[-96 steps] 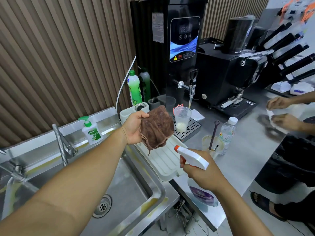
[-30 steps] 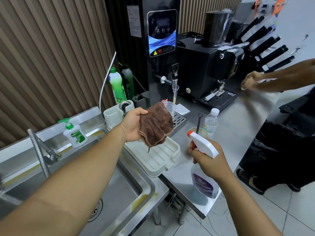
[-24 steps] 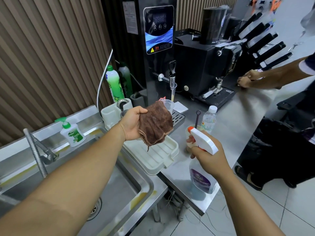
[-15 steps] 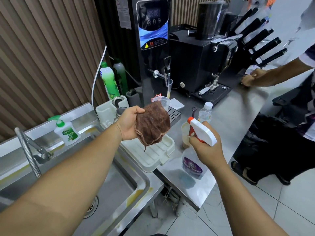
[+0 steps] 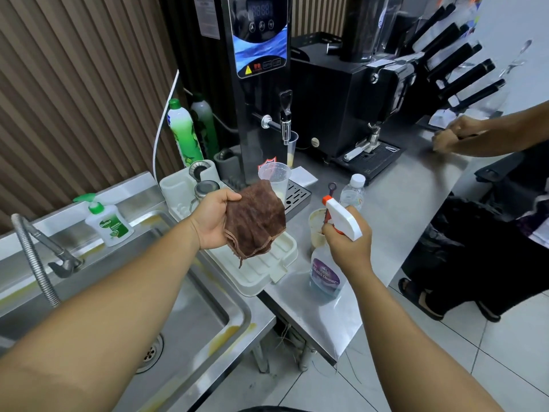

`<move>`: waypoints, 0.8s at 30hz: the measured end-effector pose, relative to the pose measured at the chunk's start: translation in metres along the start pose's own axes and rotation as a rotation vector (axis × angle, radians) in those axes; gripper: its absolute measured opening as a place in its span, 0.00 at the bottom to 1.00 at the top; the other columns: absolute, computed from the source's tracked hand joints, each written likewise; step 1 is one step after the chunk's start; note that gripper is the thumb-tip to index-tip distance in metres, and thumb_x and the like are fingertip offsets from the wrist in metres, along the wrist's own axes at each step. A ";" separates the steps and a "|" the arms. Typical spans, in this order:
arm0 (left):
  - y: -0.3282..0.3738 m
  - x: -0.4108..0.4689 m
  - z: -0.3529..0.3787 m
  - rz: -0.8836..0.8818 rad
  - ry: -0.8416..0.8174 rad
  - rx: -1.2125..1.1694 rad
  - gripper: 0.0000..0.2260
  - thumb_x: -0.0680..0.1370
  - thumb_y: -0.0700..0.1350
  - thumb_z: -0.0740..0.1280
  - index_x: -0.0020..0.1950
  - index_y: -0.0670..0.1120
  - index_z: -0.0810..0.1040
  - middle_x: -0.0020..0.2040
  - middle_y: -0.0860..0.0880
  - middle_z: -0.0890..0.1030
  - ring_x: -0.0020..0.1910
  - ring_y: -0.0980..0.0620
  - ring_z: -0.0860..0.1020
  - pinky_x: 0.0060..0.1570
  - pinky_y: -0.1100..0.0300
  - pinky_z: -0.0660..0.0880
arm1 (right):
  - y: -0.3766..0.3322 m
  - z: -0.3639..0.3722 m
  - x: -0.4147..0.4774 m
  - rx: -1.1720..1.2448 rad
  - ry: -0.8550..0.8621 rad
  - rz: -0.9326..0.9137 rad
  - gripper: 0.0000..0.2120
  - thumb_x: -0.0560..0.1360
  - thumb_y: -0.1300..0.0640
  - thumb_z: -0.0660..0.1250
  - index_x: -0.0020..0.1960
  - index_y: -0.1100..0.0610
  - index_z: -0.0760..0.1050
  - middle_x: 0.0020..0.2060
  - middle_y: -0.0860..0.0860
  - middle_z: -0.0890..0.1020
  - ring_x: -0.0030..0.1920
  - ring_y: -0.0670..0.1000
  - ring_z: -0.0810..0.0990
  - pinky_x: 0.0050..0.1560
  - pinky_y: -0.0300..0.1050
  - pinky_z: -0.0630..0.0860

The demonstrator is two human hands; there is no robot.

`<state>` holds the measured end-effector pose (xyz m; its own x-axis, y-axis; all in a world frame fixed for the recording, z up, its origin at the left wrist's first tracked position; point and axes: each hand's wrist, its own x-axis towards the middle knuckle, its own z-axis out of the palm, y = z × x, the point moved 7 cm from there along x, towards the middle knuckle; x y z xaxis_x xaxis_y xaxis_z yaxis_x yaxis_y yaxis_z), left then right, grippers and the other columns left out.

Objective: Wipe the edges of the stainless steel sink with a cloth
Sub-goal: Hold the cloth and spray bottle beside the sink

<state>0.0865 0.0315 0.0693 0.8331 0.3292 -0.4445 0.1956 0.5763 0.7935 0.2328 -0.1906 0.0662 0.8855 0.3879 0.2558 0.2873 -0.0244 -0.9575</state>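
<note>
Brown slatted panelling is running behind a steel worktop (image 5: 395,221). At the far left one bendy tap (image 5: 38,257) is leaning over the one sink (image 5: 252,315), whose rim is showing yellowish stains, and one pump bottle of soap (image 5: 108,224) is standing on the back ledge. Two green bottles (image 5: 182,132) are standing further back.

The left hand (image 5: 212,223) is holding the single brown cloth (image 5: 255,224) up in the air, thumb pressing on its top edge and the other fingers hidden behind it. The cloth is hanging over one white tray (image 5: 261,269), just right of the sink and touching neither.

The right hand (image 5: 347,248) is curling round the neck of one spray bottle (image 5: 325,278), whose nozzle is pointing at the cloth. At the far right another person's hands (image 5: 448,138) are resting on the worktop.
</note>
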 end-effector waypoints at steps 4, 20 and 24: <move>-0.005 0.004 -0.001 -0.021 -0.013 -0.008 0.20 0.75 0.48 0.58 0.55 0.42 0.86 0.61 0.39 0.82 0.58 0.38 0.79 0.70 0.42 0.67 | 0.011 0.004 0.002 0.006 -0.019 0.049 0.06 0.67 0.56 0.71 0.43 0.53 0.76 0.36 0.51 0.78 0.38 0.51 0.77 0.35 0.43 0.74; -0.007 0.008 0.005 -0.010 0.016 0.007 0.21 0.79 0.49 0.55 0.56 0.41 0.84 0.59 0.39 0.83 0.56 0.38 0.81 0.68 0.43 0.69 | 0.028 -0.021 -0.019 -0.300 -0.019 0.049 0.25 0.70 0.42 0.76 0.62 0.48 0.74 0.52 0.44 0.81 0.50 0.44 0.78 0.47 0.42 0.77; -0.008 0.010 0.005 -0.014 0.015 0.008 0.20 0.79 0.50 0.55 0.60 0.41 0.81 0.60 0.39 0.82 0.58 0.38 0.80 0.67 0.43 0.69 | 0.022 -0.035 -0.038 -0.345 0.074 0.026 0.18 0.72 0.44 0.75 0.56 0.47 0.72 0.48 0.44 0.78 0.48 0.45 0.77 0.42 0.41 0.73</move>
<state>0.0959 0.0267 0.0600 0.8226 0.3325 -0.4614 0.2111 0.5747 0.7906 0.2182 -0.2382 0.0399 0.9145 0.3157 0.2529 0.3596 -0.3482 -0.8657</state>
